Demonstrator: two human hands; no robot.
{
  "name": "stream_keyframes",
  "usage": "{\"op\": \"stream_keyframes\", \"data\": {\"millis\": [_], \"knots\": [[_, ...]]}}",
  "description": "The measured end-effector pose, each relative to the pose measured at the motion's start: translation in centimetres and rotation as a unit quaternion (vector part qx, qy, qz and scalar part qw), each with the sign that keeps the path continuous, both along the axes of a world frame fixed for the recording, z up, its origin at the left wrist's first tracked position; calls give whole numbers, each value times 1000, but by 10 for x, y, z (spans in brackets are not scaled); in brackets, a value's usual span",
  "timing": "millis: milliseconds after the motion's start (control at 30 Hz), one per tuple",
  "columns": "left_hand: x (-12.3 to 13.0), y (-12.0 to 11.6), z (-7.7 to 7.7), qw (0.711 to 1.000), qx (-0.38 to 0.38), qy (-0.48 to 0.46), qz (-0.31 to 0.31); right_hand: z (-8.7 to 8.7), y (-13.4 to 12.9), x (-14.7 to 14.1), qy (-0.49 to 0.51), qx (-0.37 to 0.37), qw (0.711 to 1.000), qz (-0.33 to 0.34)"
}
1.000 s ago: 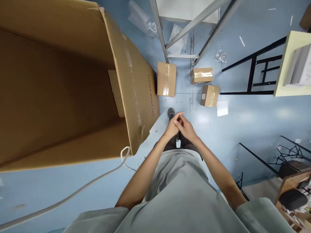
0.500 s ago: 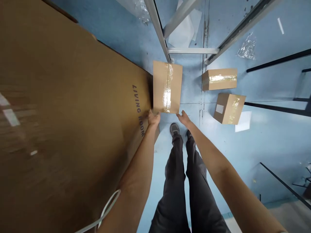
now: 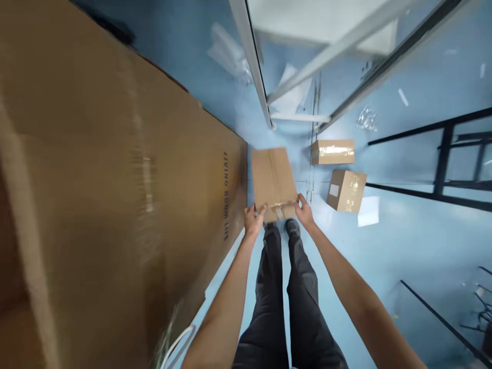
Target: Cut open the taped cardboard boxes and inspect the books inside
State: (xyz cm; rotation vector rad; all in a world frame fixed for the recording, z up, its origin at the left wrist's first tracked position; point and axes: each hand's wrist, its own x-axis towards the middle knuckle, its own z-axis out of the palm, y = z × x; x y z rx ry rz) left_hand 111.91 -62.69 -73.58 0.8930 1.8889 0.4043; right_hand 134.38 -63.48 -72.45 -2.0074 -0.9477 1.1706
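A taped brown cardboard box (image 3: 272,174) is held in front of my feet, its near side tipped so that the taped end faces me. My left hand (image 3: 253,219) grips its near left corner, thumb on the cardboard. On the near right corner, my right hand (image 3: 304,211) is closed the same way. The fingers under the box are hidden. Just left of it stands a very large cardboard carton (image 3: 184,195) with "LIVING ROOM LIFE" printed on its side.
Two smaller taped boxes, one (image 3: 333,152) behind the other (image 3: 347,190), sit on the blue floor to the right, beside a white sheet (image 3: 368,211). A grey metal frame (image 3: 300,117) stands ahead. Black metal bars (image 3: 430,190) extend on the right. Plastic wrap (image 3: 367,119) lies about.
Both hands have taken hold of the box, which has come nearer to me and tilted, showing its near end. My view has shifted and risen, with more of the metal frame showing.
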Motion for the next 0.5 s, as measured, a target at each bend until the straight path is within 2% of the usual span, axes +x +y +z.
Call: {"op": "stream_keyframes", "data": {"millis": [167,233,300,367,500], "knots": [[23,-48,168,996,48,-63,31,156,-23,18,-14,39,999,-28],[26,-69,228,992,90,-80,49,211,-36,24,-12,70,997,-34],[28,-89,278,984,132,-95,67,263,-49,30,-12,103,994,-31],[29,-105,321,975,176,-118,75,315,-61,31,-14,136,990,-21],[23,-127,414,946,280,-112,122,425,-84,11,-24,215,976,27]]}}
